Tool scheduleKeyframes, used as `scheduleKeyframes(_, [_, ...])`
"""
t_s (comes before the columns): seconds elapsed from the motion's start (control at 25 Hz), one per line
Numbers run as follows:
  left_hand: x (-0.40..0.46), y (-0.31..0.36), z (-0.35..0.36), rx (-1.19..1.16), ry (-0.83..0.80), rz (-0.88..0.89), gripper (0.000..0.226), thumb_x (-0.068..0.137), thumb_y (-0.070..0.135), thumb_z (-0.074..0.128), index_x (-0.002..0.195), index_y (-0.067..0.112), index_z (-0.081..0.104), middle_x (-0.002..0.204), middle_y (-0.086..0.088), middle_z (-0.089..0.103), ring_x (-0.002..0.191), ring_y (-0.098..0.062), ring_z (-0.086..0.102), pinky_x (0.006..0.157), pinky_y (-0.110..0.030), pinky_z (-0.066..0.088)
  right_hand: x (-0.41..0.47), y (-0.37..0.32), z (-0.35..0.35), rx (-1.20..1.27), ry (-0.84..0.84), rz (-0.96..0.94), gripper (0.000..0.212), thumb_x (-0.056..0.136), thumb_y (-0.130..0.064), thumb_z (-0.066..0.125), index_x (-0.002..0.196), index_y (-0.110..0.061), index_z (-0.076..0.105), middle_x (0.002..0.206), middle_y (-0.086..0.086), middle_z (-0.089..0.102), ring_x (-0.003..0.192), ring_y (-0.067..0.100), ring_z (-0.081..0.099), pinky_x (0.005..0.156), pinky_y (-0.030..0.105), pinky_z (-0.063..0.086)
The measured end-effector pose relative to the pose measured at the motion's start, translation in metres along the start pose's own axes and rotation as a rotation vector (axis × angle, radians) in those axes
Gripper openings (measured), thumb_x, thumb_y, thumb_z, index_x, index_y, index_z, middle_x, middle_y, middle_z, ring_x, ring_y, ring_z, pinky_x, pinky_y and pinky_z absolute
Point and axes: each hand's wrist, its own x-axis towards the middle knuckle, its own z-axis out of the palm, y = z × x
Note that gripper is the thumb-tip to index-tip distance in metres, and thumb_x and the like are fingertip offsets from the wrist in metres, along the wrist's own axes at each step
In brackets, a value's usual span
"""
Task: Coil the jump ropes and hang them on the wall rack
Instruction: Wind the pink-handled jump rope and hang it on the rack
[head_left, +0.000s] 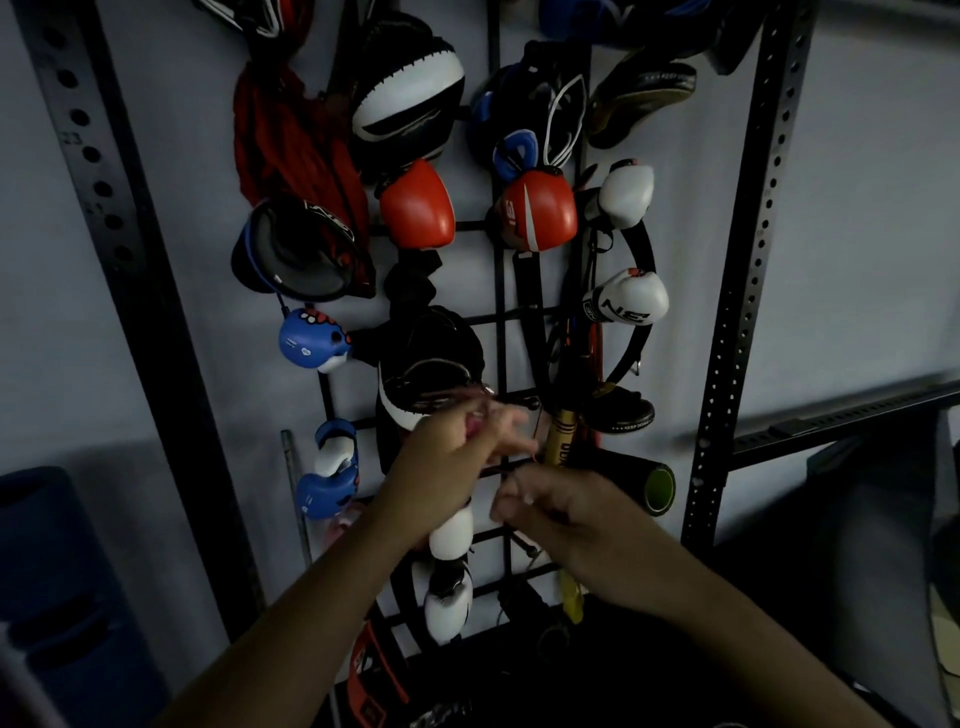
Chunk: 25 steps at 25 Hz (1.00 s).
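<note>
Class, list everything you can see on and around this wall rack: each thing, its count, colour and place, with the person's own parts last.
Wall rack: one, black grid, centre wall.
Red gloves: two, rack's upper middle.
White gloves: two, right side of the rack.
Blue gloves: two, left edge of the rack.
Black-and-white pad: one, top.
Red cloth: one, top left.
Yellow handle: one, by the fingertips.
Steel uprights: two, black, either side.
Jump rope: blurred, cannot tell.
Left hand: fingers curled, at rack.
Right hand: fingers curled, below it.
</note>
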Motion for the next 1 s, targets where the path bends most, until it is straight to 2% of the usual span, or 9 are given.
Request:
scheduleKeyframes(0.08, [-0.005,0.001,-0.001,0.086,-0.046,-0.056,0.038,0.105,0.039,0.050,0.087,0.014,0.073,0.072,0.001,0.075,0.068,-0.009,0.071,0.073,-0.027,0.052,0.001,-0.010,-0.019,-0.028,0.020,0.001,0.015,0.102,-0.037,0.061,0.090,-0.036,0.072,0.077,-0.020,0.073,0.069,0.007,0.069,0.065,0.021,0.053])
scheduleKeyframes(0.2, [-0.012,0.011,-0.006,-0.106,-0.208,-0.154,0.057,0.097,0.056,0.047,0.071,0.008,0.065,0.045,0.002,0.044,0.040,-0.012,0.039,0.046,-0.024,0.033,0.005,-0.013,-0.047,-0.038,0.076,0.030,0.013,0.095,-0.039,0.070,0.088,-0.031,0.078,0.072,-0.005,0.077,0.060,0.019,0.069,0.060,0.026,0.055])
scheduleKeyframes(0.28, [-0.015,0.017,-0.008,-0.191,-0.330,-0.175,0.057,0.096,0.057,0.045,0.069,0.011,0.064,0.046,0.005,0.034,0.041,-0.011,0.028,0.043,-0.022,0.023,0.010,-0.011,-0.055,-0.080,0.188,-0.013,0.017,0.091,-0.043,0.072,0.086,-0.028,0.079,0.067,0.002,0.074,0.053,0.017,0.066,0.054,0.024,0.054])
scheduleKeyframes(0.4, [-0.014,0.023,-0.009,-0.338,-0.405,-0.141,0.044,0.101,0.043,0.051,0.068,0.017,0.063,0.045,0.006,0.040,0.038,-0.010,0.030,0.043,-0.023,0.025,0.017,-0.004,-0.051,-0.112,0.292,-0.104,0.028,0.089,-0.052,0.066,0.087,-0.026,0.077,0.065,0.004,0.073,0.051,0.020,0.068,0.052,0.027,0.054])
scheduleKeyframes(0.56, [-0.012,0.025,-0.010,-0.529,-0.299,-0.171,0.037,0.095,0.039,0.055,0.074,0.013,0.070,0.045,0.000,0.055,0.038,-0.014,0.050,0.048,-0.024,0.045,0.016,0.003,-0.050,-0.045,0.115,-0.068,0.014,0.102,-0.033,0.063,0.098,-0.030,0.075,0.071,0.011,0.068,0.057,0.028,0.062,0.055,0.031,0.056])
scheduleKeyframes(0.64, [-0.011,0.022,-0.010,-0.619,-0.298,-0.197,0.036,0.095,0.039,0.055,0.075,0.014,0.071,0.041,0.006,0.043,0.031,-0.009,0.038,0.041,-0.023,0.030,0.015,0.003,-0.054,-0.041,0.051,-0.078,0.013,0.102,-0.024,0.065,0.106,-0.030,0.076,0.071,0.013,0.063,0.056,0.027,0.058,0.054,0.026,0.054])
scheduleKeyframes(0.76, [-0.008,0.018,-0.009,-0.700,-0.272,-0.255,0.035,0.094,0.042,0.058,0.072,0.017,0.068,0.039,0.011,0.030,0.028,-0.004,0.024,0.044,-0.029,0.011,0.017,0.005,-0.055,-0.091,0.122,-0.113,0.016,0.100,-0.025,0.067,0.111,-0.031,0.077,0.083,-0.003,0.076,0.065,0.025,0.073,0.065,0.032,0.062])
scheduleKeyframes(0.88, [-0.012,0.021,-0.010,-0.675,-0.395,-0.289,0.036,0.093,0.043,0.061,0.067,0.018,0.065,0.040,0.012,0.027,0.029,-0.004,0.022,0.043,-0.027,0.012,0.022,0.007,-0.056,-0.074,0.377,-0.129,0.009,0.093,-0.028,0.075,0.097,-0.026,0.083,0.064,-0.002,0.068,0.049,0.007,0.059,0.052,0.017,0.049])
scheduleKeyframes(1.0, [-0.013,0.026,-0.012,-0.788,-0.567,-0.297,0.032,0.093,0.034,0.057,0.067,0.017,0.064,0.039,0.012,0.032,0.028,-0.003,0.027,0.037,-0.022,0.018,0.027,0.018,-0.047,-0.011,0.409,-0.075,0.035,0.093,-0.039,0.071,0.080,-0.008,0.079,0.059,0.016,0.062,0.046,0.025,0.046,0.049,0.019,0.040])
